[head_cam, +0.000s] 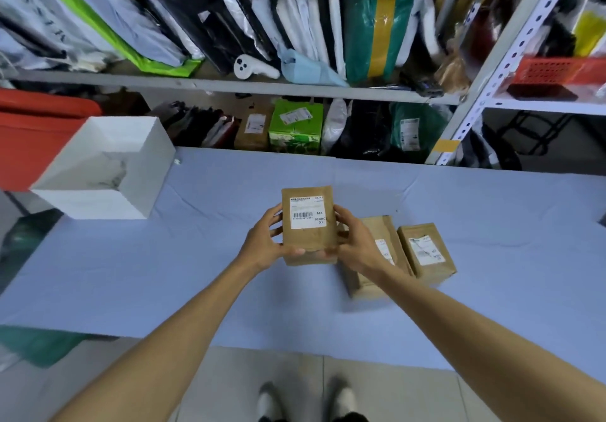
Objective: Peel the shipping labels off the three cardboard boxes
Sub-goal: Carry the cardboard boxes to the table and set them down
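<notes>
Holding the first cardboard box (308, 225) up between both hands, shipping label (307, 212) not yet lifted.

Head view: the left hand (267, 241) grips the box's left edge and the right hand (349, 241) its right edge, fingers curled round the sides, box raised above the blue worktop (164, 257), label face toward the camera. The label appears fully adhered, no corner raised. Two more boxes lie on the worktop to the right: the middle box (377, 257), partly hidden by the right forearm, and the far-right box (426, 254), each with a label showing. A white bin (105, 166) stands far left. Risks, as judged: the label may tear and leave remnants if pulled fast, or may strip the brown facing; with neither hand free, regripping to pick a corner could let the box slip.
</notes>
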`<state>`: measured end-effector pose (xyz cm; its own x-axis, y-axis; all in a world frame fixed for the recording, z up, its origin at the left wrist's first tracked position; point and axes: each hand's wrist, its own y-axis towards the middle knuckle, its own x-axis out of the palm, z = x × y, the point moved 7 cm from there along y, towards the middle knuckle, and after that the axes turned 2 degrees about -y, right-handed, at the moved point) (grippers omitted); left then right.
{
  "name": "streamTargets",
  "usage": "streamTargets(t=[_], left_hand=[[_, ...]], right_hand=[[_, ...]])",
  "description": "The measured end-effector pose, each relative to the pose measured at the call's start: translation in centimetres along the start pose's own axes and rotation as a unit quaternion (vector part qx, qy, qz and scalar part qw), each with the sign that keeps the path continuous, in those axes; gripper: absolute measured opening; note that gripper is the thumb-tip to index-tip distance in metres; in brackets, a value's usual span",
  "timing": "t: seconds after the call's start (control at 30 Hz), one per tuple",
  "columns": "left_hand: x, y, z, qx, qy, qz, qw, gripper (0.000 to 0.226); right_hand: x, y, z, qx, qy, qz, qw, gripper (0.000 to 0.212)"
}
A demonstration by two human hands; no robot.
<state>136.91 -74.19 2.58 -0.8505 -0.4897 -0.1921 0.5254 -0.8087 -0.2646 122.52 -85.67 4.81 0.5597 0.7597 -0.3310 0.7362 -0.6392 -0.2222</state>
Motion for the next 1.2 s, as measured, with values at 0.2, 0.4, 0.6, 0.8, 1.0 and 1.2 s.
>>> streamTargets(t=[0.2,0.4,0.6,0.8,1.0,1.2], left_hand=[[-0.3,-0.6,-3.8,-0.031,-0.020,0.017,0.999,0.108],[0.6,-1.1,-7.0,-0.064,-0.028,0.020,0.997,0.109],[0.9,-2.1,-10.4,-0.079,-0.045,0.043,0.995,0.096],[0.8,-2.3,-12.0,-0.086,-0.040,0.056,0.994,0.098],[1.2,-2.6,-11.5,-0.062,-0.030,0.048,0.996,0.101],[1.5,-2.9,-11.6,-0.064,-0.016,0.051,0.997,0.089]], right_hand=[[2.5,0.8,3.5,0.025,-0.013,-0.023,0.999,0.094],[4.2,0.4,6.6,0.060,-0.003,-0.040,0.997,0.092],[6.5,0.0,9.3,0.091,-0.004,-0.052,0.994,0.092],[7.6,-0.7,10.4,0.102,0.004,-0.030,0.994,0.091],[7.7,-0.8,10.7,0.100,0.008,-0.025,0.995,0.096],[7.8,-0.8,10.1,0.077,-0.026,-0.032,0.996,0.100]])
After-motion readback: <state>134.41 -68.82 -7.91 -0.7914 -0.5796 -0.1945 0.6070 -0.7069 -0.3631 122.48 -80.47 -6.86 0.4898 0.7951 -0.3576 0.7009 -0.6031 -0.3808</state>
